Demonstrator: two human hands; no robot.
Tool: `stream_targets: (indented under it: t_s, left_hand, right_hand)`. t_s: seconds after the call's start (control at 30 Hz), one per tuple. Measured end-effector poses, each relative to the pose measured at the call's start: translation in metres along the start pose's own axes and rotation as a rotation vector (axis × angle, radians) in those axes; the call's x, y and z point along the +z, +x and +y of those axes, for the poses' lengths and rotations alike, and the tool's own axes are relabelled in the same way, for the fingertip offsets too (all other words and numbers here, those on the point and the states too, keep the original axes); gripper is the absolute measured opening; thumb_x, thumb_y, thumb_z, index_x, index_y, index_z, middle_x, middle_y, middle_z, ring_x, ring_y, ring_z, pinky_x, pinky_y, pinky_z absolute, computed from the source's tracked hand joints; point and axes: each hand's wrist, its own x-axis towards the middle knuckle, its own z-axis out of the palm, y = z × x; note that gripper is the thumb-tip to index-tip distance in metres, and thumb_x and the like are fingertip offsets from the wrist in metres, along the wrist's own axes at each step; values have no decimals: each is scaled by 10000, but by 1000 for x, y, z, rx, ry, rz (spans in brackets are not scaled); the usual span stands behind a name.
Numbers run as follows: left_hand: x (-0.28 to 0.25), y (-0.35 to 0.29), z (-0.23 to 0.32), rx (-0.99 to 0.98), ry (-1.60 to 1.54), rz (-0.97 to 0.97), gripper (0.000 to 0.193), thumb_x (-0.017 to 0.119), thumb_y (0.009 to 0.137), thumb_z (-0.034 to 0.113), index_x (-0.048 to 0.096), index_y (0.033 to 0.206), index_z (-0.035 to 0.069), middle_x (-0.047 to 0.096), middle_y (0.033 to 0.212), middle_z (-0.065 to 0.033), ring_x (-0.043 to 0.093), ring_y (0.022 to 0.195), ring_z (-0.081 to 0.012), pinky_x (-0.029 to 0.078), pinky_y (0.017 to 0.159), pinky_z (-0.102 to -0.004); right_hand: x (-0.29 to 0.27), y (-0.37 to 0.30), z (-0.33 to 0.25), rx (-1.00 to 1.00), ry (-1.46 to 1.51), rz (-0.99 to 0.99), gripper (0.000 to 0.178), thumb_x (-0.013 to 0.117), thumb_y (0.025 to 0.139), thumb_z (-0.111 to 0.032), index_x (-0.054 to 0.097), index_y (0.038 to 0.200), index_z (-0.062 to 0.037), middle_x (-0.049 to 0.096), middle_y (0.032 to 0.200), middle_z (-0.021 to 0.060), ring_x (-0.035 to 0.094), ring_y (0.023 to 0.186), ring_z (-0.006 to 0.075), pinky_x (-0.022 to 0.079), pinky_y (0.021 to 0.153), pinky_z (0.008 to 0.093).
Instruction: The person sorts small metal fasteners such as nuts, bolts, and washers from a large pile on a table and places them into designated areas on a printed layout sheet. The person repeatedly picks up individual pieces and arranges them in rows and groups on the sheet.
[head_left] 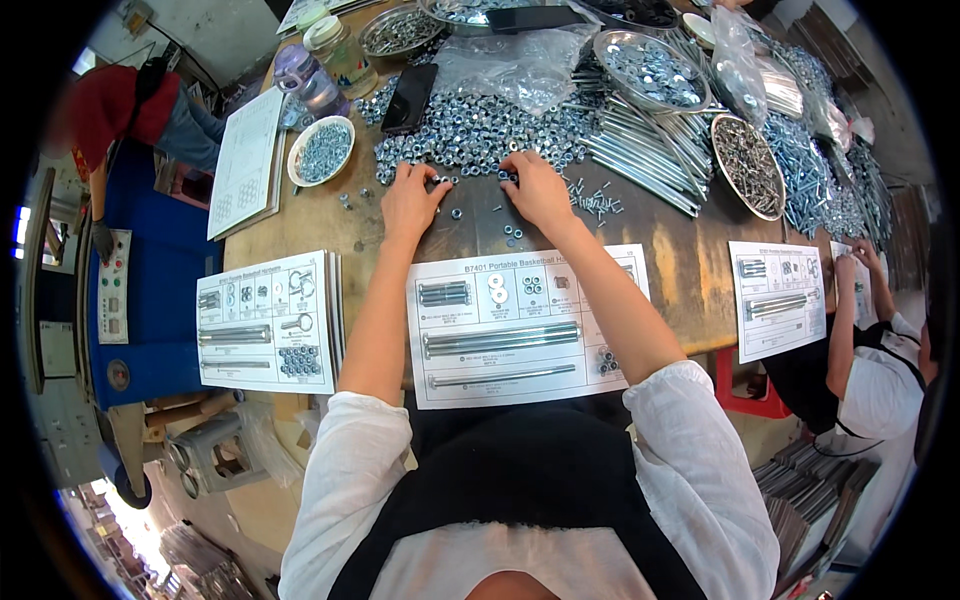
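Observation:
My left hand (410,203) rests at the near edge of a heap of silvery hex nuts (470,130), its fingers curled and closed on a few nuts (441,180) at the fingertips. To its right, my right hand (541,192) pinches a nut (507,177) between thumb and forefinger at the same edge. A few loose nuts (456,213) lie on the table between the hands. Below my forearms, a printed hardware sheet (500,385) with pictures of bolts and nuts lies at the table's front edge, partly covered by my right arm.
Left of the heap stand a white bowl of small parts (322,150), a phone (410,98) and bottles (310,80). Long bolts (650,160), loose screws (597,200) and a bowl of screws (748,165) lie right. Co-workers are at far left (130,110) and right (880,385).

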Motion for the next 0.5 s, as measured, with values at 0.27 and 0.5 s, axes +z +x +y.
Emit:
stream_targets:
  t_s: [0.27,0.5]
  left_hand:
    - [-12,-11,-47,-162,-280,-222,207,778,853,241,741,904,44,704,739,-69,650,674,-176,515,670,-334]
    - [-21,-34,-33,4,-309,-138,348,782,828,142,704,1163,91,644,973,-66,623,788,-204,518,738,-321]
  right_hand:
    - [7,-6,2,17,133,-18,209,776,808,-151,705,1003,-124,654,971,76,664,919,276,545,795,403]
    - [2,-12,9,40,251,-76,209,781,810,-142,734,1011,-111,664,960,66,667,866,235,538,785,371]
